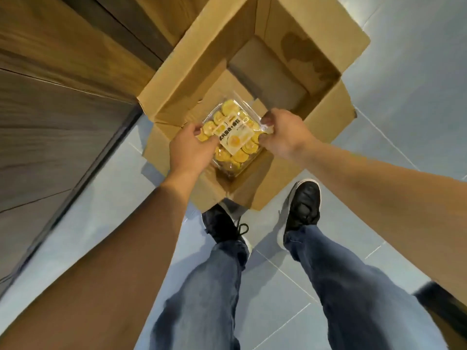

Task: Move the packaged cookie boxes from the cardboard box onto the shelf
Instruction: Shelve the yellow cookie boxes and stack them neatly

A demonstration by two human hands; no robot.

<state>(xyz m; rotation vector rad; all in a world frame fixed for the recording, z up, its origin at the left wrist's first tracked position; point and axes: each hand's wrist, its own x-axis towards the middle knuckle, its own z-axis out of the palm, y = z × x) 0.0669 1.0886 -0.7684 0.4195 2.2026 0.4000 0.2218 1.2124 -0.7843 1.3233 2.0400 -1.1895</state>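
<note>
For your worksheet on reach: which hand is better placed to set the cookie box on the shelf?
Left, probably. The wooden shelf stands on the left hand's side; both hands grip the cookie box.

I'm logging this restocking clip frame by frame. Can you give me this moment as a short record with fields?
item held: clear cookie box, yellow cookies, white label
left hand: grips its left edge
right hand: grips its right edge
position: over the near end of the open cardboard box
far end of carton: bare bottom showing
floor: pale tiles
</note>
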